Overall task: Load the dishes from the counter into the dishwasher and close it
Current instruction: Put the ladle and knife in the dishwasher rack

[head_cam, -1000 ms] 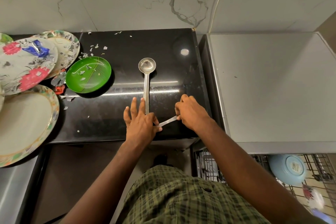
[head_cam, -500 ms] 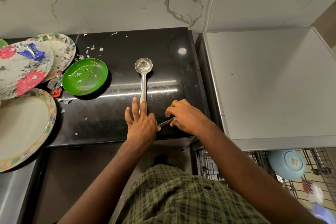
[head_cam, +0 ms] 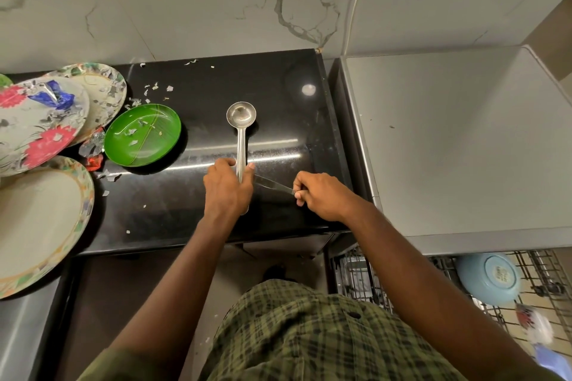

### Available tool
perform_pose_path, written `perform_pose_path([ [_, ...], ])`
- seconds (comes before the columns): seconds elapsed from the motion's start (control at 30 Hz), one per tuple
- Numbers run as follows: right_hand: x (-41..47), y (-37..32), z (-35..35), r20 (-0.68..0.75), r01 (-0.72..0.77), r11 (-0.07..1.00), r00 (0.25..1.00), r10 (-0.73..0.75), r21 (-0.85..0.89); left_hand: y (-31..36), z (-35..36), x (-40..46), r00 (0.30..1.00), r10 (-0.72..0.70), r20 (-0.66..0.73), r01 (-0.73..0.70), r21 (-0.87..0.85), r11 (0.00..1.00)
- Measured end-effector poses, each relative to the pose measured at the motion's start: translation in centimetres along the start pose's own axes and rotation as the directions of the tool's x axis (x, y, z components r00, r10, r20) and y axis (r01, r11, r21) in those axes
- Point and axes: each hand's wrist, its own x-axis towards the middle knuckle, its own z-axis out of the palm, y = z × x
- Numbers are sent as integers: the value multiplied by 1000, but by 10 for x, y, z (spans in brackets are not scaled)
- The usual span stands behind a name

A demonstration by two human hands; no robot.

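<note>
Plates: three big flowery plates [head_cam: 40,124] sit at the far left of the black counter [head_cam: 278,96]. They overlap, and bits of paper and foil lie on them.
Green plate: a small green plate [head_cam: 142,134] sits just right of them, with scraps in it.
Ladle: the shiny ladle [head_cam: 241,136] is in the middle of the counter. Its round cup points away from the person, toward the wall. Its long handle runs straight back toward the person.
Left hand: the left hand [head_cam: 227,192] is curled round the ladle handle, near its close end. The cup sticks out well past the fingers.
Knife: a thin knife [head_cam: 272,184] lies slanted between the two hands.
Right hand: the right hand [head_cam: 322,195] pinches the knife at its right end. The tip points left, toward the other hand.
Dishwasher: the open rack [head_cam: 532,269] is low on the right, with a blue bowl [head_cam: 487,278] in it.
Next move: I think both things must swing right and down. The right hand is nearer the rack.
</note>
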Motion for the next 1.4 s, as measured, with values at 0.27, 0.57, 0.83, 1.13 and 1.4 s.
perform_pose_path([
  [0.27,-5,4,1,-13,-80,895,995,96,438,-4,19,18,993,-55,106,38,159,987],
  [0.57,-10,20,9,-27,-115,429,950,312,896,18,34,-30,961,-49,273,132,-296,946],
  [0.83,-29,22,3,-122,-91,549,933,339,831,63,60,-102,869,269,414,-65,-445,893],
  [1.13,-76,57,-6,-293,-46,767,908,299,640,83,79,-127,643,462,611,-239,-413,879],
  [1.4,-133,94,-5,-312,-70,744,879,362,665,93,83,-127,611,553,566,-414,-367,833],
])
